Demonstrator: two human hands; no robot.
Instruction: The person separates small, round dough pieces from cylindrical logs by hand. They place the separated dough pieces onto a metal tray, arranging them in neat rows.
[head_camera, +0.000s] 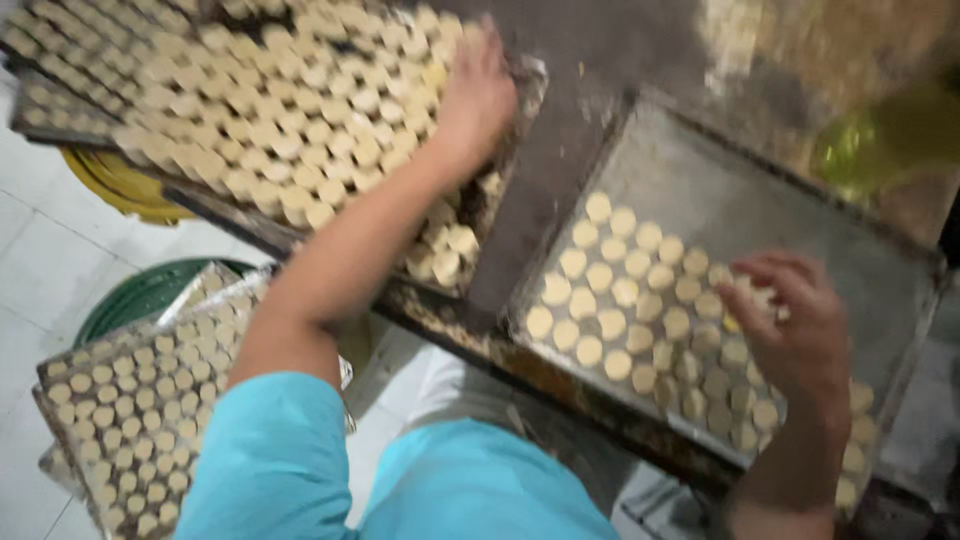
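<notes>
The floor (40, 260) on the left is laid with pale, whitish square tiles. On it sit a round green tub (140, 295) and, farther off, a yellow rim (110, 185) partly hidden from above. A dark, worn worktable (580, 110), dusted with flour, fills the far middle and right. At the far right stands a blurred yellow-green bottle (880, 135). Light is soft and even

L hand (478, 95) on full dough-disc tray (60, 60), R hand (795, 325) over discs (610, 290) in half-filled metal tray (760, 190)
</notes>
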